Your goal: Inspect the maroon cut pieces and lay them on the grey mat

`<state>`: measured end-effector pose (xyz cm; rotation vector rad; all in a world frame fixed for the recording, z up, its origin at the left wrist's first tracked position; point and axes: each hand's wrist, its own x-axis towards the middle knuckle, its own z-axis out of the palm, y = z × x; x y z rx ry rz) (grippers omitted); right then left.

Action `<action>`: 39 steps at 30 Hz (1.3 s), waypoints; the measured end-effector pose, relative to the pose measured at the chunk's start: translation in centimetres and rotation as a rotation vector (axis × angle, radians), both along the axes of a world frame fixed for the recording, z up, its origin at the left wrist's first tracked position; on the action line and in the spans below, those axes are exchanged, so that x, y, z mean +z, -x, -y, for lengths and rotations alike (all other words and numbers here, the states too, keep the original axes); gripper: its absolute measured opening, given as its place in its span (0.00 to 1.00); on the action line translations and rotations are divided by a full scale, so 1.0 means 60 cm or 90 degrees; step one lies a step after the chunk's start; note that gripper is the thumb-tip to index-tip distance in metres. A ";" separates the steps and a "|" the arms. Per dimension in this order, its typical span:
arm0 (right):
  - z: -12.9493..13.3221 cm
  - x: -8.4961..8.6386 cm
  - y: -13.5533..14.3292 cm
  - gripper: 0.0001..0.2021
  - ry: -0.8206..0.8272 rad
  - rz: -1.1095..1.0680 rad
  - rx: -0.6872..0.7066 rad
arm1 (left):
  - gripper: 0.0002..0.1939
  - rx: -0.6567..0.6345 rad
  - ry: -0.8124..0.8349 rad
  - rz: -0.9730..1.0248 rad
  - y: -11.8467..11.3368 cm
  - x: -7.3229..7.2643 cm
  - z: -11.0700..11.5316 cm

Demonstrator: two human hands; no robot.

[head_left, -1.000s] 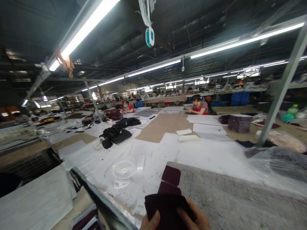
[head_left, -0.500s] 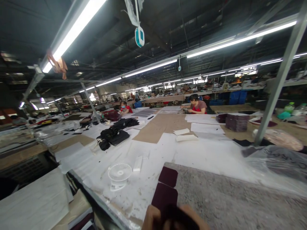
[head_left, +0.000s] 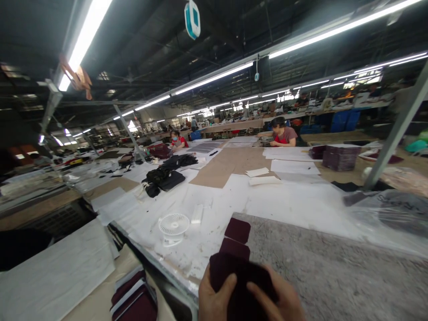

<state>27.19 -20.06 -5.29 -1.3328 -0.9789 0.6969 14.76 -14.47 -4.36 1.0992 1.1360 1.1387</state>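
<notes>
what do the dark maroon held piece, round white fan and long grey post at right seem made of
Dark maroon held piece: probably fabric, matte, showing no shine. Round white fan: likely plastic, smooth, evenly white and moulded-looking. Long grey post at right: perhaps metal, dull, with straight edges; maybe painted.

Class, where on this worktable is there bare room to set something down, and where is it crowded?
Largely bare: the white surface between the cream strips and grey mottled sheet; that sheet too, right of the right hand. Crowded: its left end, with maroon pieces, dark cloth and the left hand; beyond the fan, black cloth.
</notes>
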 end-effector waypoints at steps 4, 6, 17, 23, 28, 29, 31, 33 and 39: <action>0.002 0.015 -0.005 0.19 0.136 -0.228 0.035 | 0.15 0.004 -0.050 -0.028 -0.005 0.014 0.008; 0.005 0.020 -0.005 0.20 0.170 -0.270 0.066 | 0.19 -0.058 0.054 0.040 0.003 0.017 0.012; 0.015 0.014 0.001 0.32 0.145 -0.217 0.019 | 0.23 -0.197 0.390 0.338 0.040 0.036 0.029; 0.036 0.026 0.005 0.22 0.169 -0.228 0.093 | 0.24 -0.213 0.400 0.367 0.057 0.060 0.039; 0.044 0.047 0.001 0.21 0.176 -0.343 0.111 | 0.20 -0.222 0.400 0.372 0.067 0.070 0.047; 0.045 0.049 -0.001 0.20 0.175 -0.353 0.116 | 0.19 -0.225 0.395 0.376 0.068 0.071 0.047; 0.046 0.050 -0.002 0.18 0.182 -0.373 0.145 | 0.18 -0.235 0.385 0.378 0.068 0.072 0.046; 0.047 0.049 -0.001 0.15 0.188 -0.391 0.163 | 0.18 -0.239 0.380 0.373 0.068 0.072 0.046; 0.044 0.051 0.007 0.15 0.255 -0.337 0.085 | 0.20 -0.269 0.362 0.381 0.065 0.068 0.052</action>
